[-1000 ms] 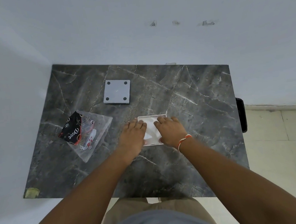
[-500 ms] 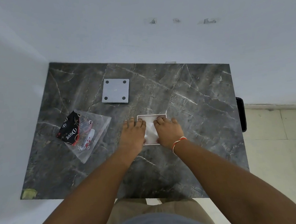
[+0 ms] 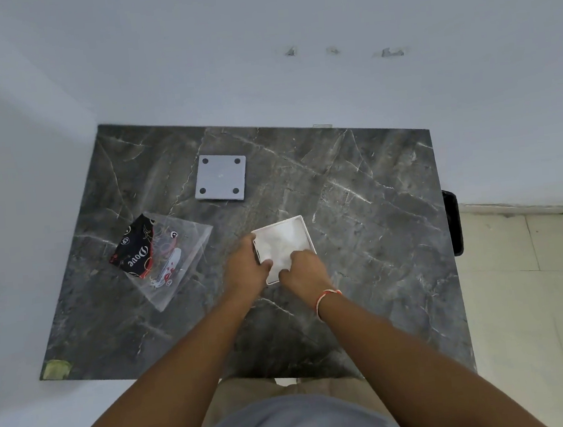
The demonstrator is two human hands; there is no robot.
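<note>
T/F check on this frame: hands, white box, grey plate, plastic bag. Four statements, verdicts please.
1. The left hand grips the left edge of the white square box. True.
2. The grey square plate with four dark dots lies on top of the box. False: it lies apart, farther back on the dark marble table.
3. The right hand has curled fingers on the box's near end. True.
4. The clear plastic bag holding a black sachet lies right of the box. False: it lies left.
</note>
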